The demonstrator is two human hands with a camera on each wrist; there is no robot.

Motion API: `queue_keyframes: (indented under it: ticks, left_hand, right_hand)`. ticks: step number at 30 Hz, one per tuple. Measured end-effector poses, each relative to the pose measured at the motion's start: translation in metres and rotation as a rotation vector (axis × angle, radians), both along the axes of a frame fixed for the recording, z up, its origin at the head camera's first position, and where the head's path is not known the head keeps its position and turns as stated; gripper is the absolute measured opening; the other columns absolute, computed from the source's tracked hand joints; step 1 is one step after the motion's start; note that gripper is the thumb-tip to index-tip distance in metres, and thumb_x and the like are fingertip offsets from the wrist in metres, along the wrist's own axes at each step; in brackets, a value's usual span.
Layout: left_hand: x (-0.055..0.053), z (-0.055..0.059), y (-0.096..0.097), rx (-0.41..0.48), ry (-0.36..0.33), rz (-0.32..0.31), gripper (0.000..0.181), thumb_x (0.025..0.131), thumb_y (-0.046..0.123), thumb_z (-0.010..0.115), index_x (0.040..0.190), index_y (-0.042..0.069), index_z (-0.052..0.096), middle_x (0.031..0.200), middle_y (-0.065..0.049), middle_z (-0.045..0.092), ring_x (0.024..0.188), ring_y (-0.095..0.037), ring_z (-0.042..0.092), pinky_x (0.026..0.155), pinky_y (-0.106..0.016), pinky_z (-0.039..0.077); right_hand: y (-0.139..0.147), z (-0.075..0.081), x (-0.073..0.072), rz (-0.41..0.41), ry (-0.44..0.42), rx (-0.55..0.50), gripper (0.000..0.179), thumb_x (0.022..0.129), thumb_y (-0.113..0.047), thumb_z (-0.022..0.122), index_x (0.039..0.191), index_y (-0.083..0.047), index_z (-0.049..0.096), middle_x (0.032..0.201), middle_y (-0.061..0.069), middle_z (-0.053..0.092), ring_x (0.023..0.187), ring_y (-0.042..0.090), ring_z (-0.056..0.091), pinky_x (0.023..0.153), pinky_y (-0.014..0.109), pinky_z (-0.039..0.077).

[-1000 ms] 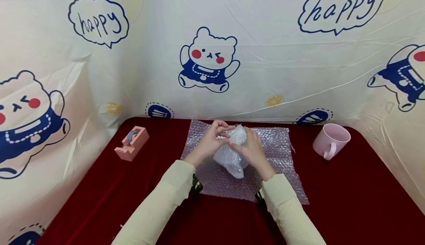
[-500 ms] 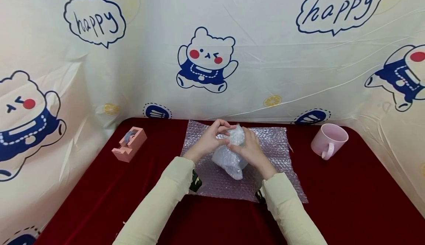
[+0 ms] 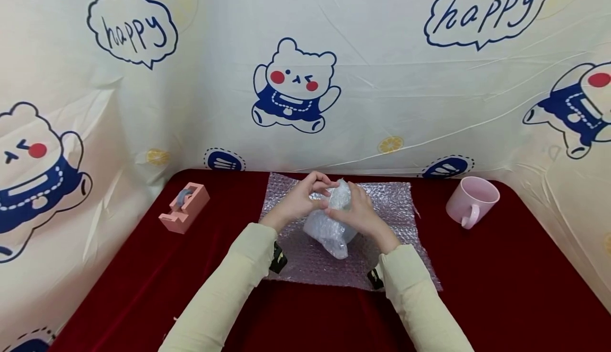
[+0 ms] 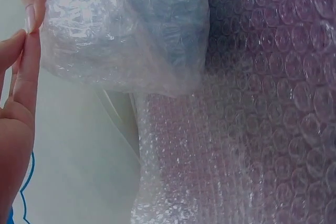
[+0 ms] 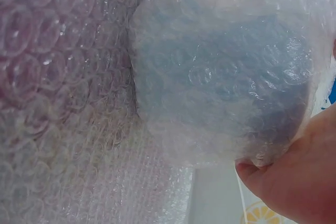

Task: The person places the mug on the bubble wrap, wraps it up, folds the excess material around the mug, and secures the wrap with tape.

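A bundle of clear bubble wrap (image 3: 329,232) stands in the middle of a flat bubble wrap sheet (image 3: 310,267) in the head view. Something bluish shows faintly through its layers in the right wrist view (image 5: 220,72); its kind is hidden. My left hand (image 3: 302,197) has its fingers bent at the bundle's gathered top, pinching the wrap there. In the left wrist view, fingertips (image 4: 30,24) meet beside the wrapped bundle (image 4: 126,30). My right hand (image 3: 359,211) grips the bundle's upper right side, its thumb toward me.
A pink tape dispenser (image 3: 185,207) with a roll of tape stands at the left on the dark red tablecloth (image 3: 477,288). At the right is a pink mug (image 3: 472,202), handle toward me. A printed curtain (image 3: 382,92) closes off the back and sides.
Both hands stay at the top of the bundle, with only slight finger shifts. The whole scene slides a little left in view as the head turns slightly.
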State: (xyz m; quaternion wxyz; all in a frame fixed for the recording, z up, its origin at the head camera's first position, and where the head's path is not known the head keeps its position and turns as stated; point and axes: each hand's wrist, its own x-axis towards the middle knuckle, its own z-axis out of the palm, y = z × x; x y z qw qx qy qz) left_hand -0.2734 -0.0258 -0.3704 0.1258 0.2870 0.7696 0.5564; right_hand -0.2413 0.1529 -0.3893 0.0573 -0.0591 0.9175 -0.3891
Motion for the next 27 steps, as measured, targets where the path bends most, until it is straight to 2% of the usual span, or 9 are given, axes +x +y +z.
queue_keyframes:
  ticks: [4, 12, 16, 20, 27]
  left_hand:
    - [0.001, 0.001, 0.001, -0.027, 0.042, -0.004, 0.036, 0.085, -0.01, 0.06, 0.115, 0.003, 0.046, 0.136, -0.014, 0.057, 0.11, -0.027, 0.055, 0.083, -0.027, 0.051]
    - [0.003, 0.004, 0.006, -0.145, 0.166, -0.024, 0.036, 0.086, -0.006, 0.063, 0.115, 0.01, 0.048, 0.133, -0.008, 0.06, 0.117, -0.028, 0.058, 0.091, -0.038, 0.052]
    - [0.003, 0.005, 0.007, -0.183, 0.173, -0.013, 0.036, 0.086, -0.006, 0.062, 0.115, 0.012, 0.049, 0.132, -0.006, 0.06, 0.118, -0.028, 0.058, 0.088, -0.037, 0.052]
    - [0.002, 0.008, 0.01, -0.226, 0.149, -0.011, 0.039, 0.085, -0.009, 0.061, 0.115, 0.014, 0.049, 0.132, -0.004, 0.06, 0.12, -0.026, 0.057, 0.082, -0.032, 0.054]
    - [0.001, 0.014, 0.015, -0.326, 0.141, -0.023, 0.047, 0.078, -0.015, 0.057, 0.115, 0.013, 0.049, 0.129, -0.003, 0.06, 0.119, -0.022, 0.058, 0.076, -0.025, 0.055]
  right_hand:
    - [0.0, -0.001, 0.0, 0.003, -0.002, -0.007, 0.098, 0.083, -0.042, 0.066, 0.151, 0.001, 0.009, 0.157, 0.026, 0.007, 0.145, 0.046, 0.004, 0.113, 0.065, 0.016]
    - [0.001, 0.002, 0.002, 0.02, -0.013, -0.004, 0.1, 0.083, -0.042, 0.066, 0.151, 0.002, 0.007, 0.157, 0.027, 0.005, 0.145, 0.046, 0.003, 0.113, 0.065, 0.015]
    - [0.001, 0.003, 0.003, 0.023, -0.011, -0.004, 0.1, 0.083, -0.041, 0.066, 0.151, 0.001, 0.007, 0.157, 0.027, 0.005, 0.145, 0.045, 0.002, 0.113, 0.065, 0.015]
    - [0.0, 0.003, 0.001, 0.017, 0.002, -0.005, 0.1, 0.082, -0.041, 0.067, 0.151, 0.002, 0.008, 0.157, 0.027, 0.006, 0.146, 0.045, 0.002, 0.114, 0.064, 0.014]
    - [0.0, 0.0, 0.0, 0.009, -0.001, 0.003, 0.099, 0.082, -0.04, 0.067, 0.151, 0.002, 0.009, 0.157, 0.027, 0.006, 0.145, 0.045, 0.003, 0.113, 0.064, 0.016]
